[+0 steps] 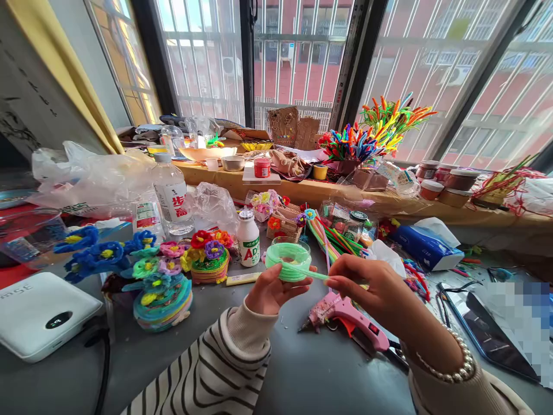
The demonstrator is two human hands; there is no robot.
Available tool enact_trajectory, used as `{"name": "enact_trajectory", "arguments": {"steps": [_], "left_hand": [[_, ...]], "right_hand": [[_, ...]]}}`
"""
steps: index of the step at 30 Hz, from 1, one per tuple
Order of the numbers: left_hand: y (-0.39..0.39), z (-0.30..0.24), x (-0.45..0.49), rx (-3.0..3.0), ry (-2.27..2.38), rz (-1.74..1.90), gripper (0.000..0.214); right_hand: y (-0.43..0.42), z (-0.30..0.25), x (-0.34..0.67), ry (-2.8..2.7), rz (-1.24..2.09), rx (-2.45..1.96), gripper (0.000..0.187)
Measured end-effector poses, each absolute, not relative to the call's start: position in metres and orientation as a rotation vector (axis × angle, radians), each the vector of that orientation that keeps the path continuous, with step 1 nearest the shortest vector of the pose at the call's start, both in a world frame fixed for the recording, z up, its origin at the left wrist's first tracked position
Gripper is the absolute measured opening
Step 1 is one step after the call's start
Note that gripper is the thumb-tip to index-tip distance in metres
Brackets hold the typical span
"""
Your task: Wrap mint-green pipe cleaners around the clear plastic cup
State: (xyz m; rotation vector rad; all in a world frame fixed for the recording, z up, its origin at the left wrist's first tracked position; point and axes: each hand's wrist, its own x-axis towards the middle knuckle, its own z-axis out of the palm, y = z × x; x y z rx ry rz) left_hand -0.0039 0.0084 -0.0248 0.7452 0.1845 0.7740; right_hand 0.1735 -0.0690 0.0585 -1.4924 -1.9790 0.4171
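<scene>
One grey table (302, 369), strewn with craft goods. One pink glue gun (349, 320), laid at near centre, nozzle pointed left. One green pipe-cleaner coil (288, 260), gripped in the left hand (270, 291) above the table, open face turned up. Its free end (309, 273), pinched by the right hand (367, 285), is stretched rightward from the coil.

bare table (298, 369) in front, glue gun (351, 318) right, flower baskets (164, 297) left

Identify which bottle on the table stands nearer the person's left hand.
The small white bottle with green lettering, just beyond the left hand; the taller clear bottle stands farther left.
</scene>
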Motion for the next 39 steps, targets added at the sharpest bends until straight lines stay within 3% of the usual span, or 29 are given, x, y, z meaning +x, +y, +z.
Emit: {"name": "enact_trajectory", "arguments": {"steps": [9,29,39], "left_hand": [[0.005,-0.028,-0.001,0.713,0.141,0.724,0.034],[0.001,-0.032,0.002,0.769,-0.122,0.536,0.049],[-0.001,-0.028,0.004,0.699,-0.117,0.474,0.051]], "right_hand": [[-0.066,0.053,0.183,-1.865,0.458,-1.525,0.03],[-0.068,0.054,0.183,-1.804,0.586,-1.53,0.024],[-0.067,0.054,0.184,-1.784,0.705,-1.445,0.034]]}}
